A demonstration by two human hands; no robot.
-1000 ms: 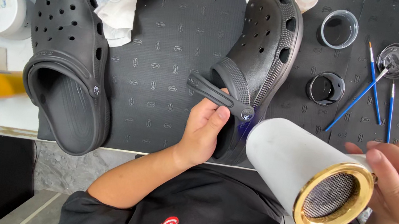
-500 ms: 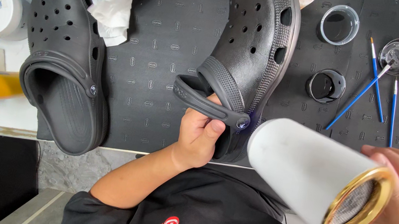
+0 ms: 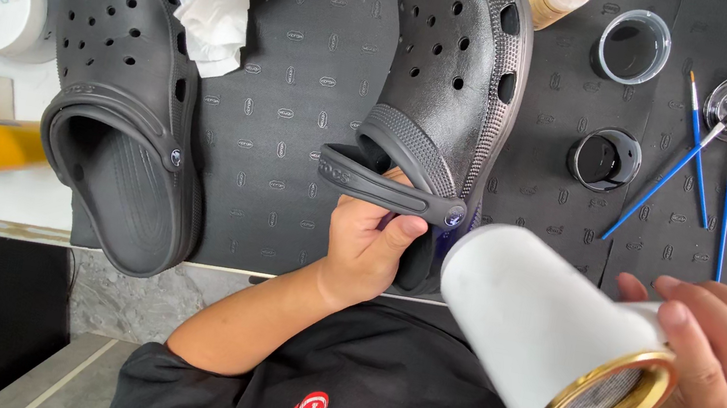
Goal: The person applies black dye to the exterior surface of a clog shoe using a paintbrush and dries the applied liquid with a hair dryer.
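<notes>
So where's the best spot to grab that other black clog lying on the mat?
Probably the heel strap of the clog on the mat, coming from the near table edge: the heel opening faces that edge, the strap arches across it, and fingers can hook under it. Crumpled paper crowds the toe.

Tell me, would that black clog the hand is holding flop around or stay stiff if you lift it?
Probably mostly stiff: the black clog keeps its rounded shape while the left hand holds it only at the heel. Its thin heel strap likely bends and swings. It seems light, since a one-hand grip props it up.
</notes>
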